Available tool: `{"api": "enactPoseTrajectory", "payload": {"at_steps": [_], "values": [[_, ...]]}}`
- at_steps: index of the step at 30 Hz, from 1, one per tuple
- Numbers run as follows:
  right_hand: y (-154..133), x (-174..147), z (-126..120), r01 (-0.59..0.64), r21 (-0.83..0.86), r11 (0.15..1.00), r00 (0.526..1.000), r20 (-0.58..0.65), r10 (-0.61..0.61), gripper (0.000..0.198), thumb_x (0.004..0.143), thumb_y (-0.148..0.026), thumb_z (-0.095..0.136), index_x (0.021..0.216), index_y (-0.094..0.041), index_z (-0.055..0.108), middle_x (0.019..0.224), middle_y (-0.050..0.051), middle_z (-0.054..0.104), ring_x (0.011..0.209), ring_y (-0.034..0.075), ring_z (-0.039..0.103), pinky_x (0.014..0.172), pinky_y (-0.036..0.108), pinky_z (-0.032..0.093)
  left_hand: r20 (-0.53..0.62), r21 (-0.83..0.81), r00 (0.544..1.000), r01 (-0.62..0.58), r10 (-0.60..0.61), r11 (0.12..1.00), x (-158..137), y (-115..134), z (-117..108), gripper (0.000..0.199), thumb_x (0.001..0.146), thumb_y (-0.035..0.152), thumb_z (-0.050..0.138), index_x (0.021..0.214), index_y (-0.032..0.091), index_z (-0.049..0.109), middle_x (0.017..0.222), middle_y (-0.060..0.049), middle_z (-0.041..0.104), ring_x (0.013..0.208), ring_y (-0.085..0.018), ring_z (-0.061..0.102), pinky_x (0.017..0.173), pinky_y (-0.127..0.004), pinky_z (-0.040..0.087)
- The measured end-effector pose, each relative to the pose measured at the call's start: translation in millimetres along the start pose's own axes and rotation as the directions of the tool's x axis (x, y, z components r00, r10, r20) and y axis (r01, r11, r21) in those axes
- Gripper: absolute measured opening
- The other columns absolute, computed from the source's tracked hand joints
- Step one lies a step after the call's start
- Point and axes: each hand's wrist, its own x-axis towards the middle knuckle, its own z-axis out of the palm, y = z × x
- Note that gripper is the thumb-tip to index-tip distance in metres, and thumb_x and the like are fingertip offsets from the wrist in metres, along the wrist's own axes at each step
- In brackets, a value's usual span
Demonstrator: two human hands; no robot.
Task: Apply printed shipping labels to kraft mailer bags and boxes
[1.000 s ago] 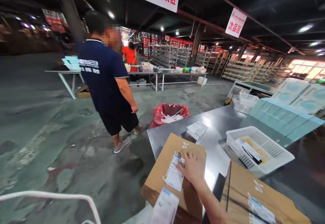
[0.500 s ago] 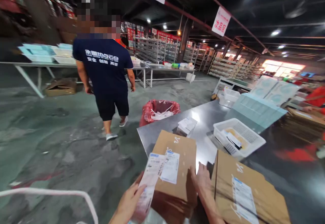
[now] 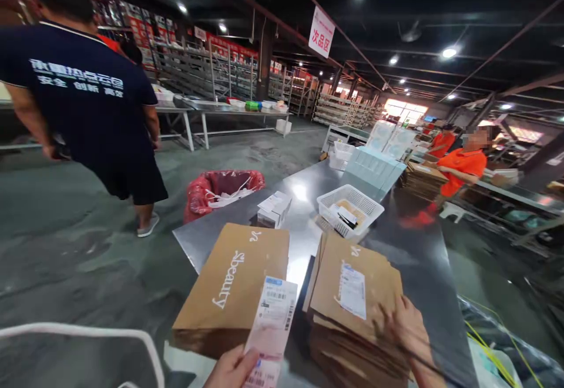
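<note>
The left hand (image 3: 231, 369) has its fingers closed on the lower end of a shipping label (image 3: 272, 323), which stands up in front of the left stack of brown envelopes (image 3: 235, 285) printed "beauty". The right hand (image 3: 408, 332) lies flat on the near corner of the right stack (image 3: 352, 294); its fingers are spread and blurred, and I cannot tell whether they grip anything. That stack already carries a label on its top envelope.

To do this well, I think the label should be kept flat and square before it is pressed down, with the right hand keeping its pile from sliding.

Beyond the fingers, the metal surface (image 3: 409, 253) carries a white basket (image 3: 350, 209) and a small box (image 3: 274, 209).
</note>
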Motion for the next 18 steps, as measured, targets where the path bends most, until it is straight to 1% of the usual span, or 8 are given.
{"api": "enactPoseTrajectory", "payload": {"at_steps": [2, 3, 5, 7, 9, 11, 14, 18], "values": [[-47.6, -16.3, 13.8, 0.092, 0.168, 0.982, 0.981, 0.152, -0.118, 0.08, 0.069, -0.061, 0.057, 0.129, -0.008, 0.06, 0.143, 0.025, 0.051, 0.136, 0.04, 0.044, 0.112, 0.052, 0.035, 0.052, -0.005, 0.998, 0.035, -0.035, 0.999, -4.8, -9.1, 3.9, 0.083, 0.06, 0.091, 0.062, 0.089, 0.015, 0.078, 0.071, -0.005, 0.073, 0.066, -0.022, 0.061, 0.063, -0.031, 0.05], [-78.2, -27.2, 24.8, 0.102, 0.339, 0.935, 0.917, 0.333, -0.221, 0.078, 0.073, -0.058, 0.058, 0.138, -0.014, 0.053, 0.146, 0.019, 0.049, 0.132, 0.034, 0.049, 0.107, 0.047, 0.04, 0.059, 0.0, 0.997, 0.056, -0.055, 0.998, -7.3, -13.5, 3.8, 0.082, 0.06, 0.09, 0.062, 0.089, 0.015, 0.077, 0.071, -0.005, 0.072, 0.065, -0.022, 0.06, 0.062, -0.031, 0.049], [-138.0, -50.7, 48.4, 0.006, 0.561, 0.828, 0.681, 0.604, -0.414, 0.069, 0.074, -0.052, 0.063, 0.135, -0.021, 0.053, 0.136, 0.012, 0.057, 0.112, 0.027, 0.061, 0.093, 0.038, 0.049, 0.058, 0.007, 0.994, 0.095, -0.095, 0.995, -13.4, -18.6, -0.5, 0.082, 0.061, 0.09, 0.061, 0.089, 0.015, 0.076, 0.074, -0.007, 0.073, 0.069, -0.025, 0.062, 0.066, -0.035, 0.051], [-181.4, -73.0, 69.2, -0.052, 0.616, 0.786, 0.533, 0.683, -0.5, 0.047, 0.075, -0.049, 0.063, 0.109, -0.017, 0.065, 0.103, 0.007, 0.069, 0.089, 0.022, 0.063, 0.077, 0.031, 0.049, 0.049, -0.029, 0.998, 0.046, -0.044, 0.999, -21.0, -14.8, -8.1, 0.082, 0.062, 0.084, 0.068, 0.106, 0.016, 0.074, 0.099, -0.012, 0.076, 0.093, -0.031, 0.066, 0.084, -0.04, 0.052], [-203.2, -91.9, 85.9, -0.061, 0.608, 0.791, 0.508, 0.701, -0.5, 0.032, 0.077, -0.049, 0.06, 0.082, -0.017, 0.064, 0.075, 0.002, 0.064, 0.073, 0.018, 0.059, 0.066, 0.028, 0.044, -0.025, -0.116, 0.998, -0.066, 0.063, 0.991, -27.5, -0.6, -14.9, 0.087, 0.058, 0.068, 0.083, 0.128, 0.018, 0.064, 0.13, -0.014, 0.066, 0.122, -0.033, 0.057, 0.101, -0.039, 0.046], [-209.2, -106.2, 99.4, -0.058, 0.603, 0.796, 0.49, 0.712, -0.504, 0.032, 0.082, -0.049, 0.056, 0.075, -0.018, 0.061, 0.068, 0.0, 0.06, 0.067, 0.016, 0.056, 0.061, 0.026, 0.041, -0.192, -0.194, 0.973, -0.164, 0.126, 0.967, -28.0, 19.4, -18.8, 0.086, 0.055, 0.048, 0.089, 0.131, 0.02, 0.059, 0.136, -0.013, 0.062, 0.127, -0.032, 0.054, 0.102, -0.036, 0.045], [-207.6, -116.3, 119.4, 0.071, 0.621, 0.781, 0.511, 0.65, -0.563, 0.031, 0.088, -0.048, 0.054, 0.086, -0.019, 0.065, 0.079, 0.002, 0.066, 0.076, 0.018, 0.059, 0.067, 0.027, 0.042, -0.416, -0.111, 0.906, -0.132, 0.075, 0.985, -12.2, 41.3, -22.8, 0.034, 0.06, 0.045, 0.077, 0.076, 0.018, 0.064, 0.074, -0.003, 0.066, 0.073, -0.021, 0.059, 0.068, -0.029, 0.045], [-212.4, -101.6, 159.2, 0.275, 0.551, 0.788, 0.551, 0.581, -0.599, 0.026, 0.09, -0.042, 0.052, 0.08, -0.02, 0.064, 0.08, 0.004, 0.066, 0.077, 0.02, 0.06, 0.07, 0.029, 0.043, -0.524, -0.016, 0.851, 0.021, -0.026, 1.0, 12.3, 28.8, -34.9, 0.048, 0.058, 0.062, 0.068, 0.051, 0.024, 0.039, 0.052, 0.006, 0.037, 0.055, -0.013, 0.034, 0.056, -0.029, 0.032]]}}
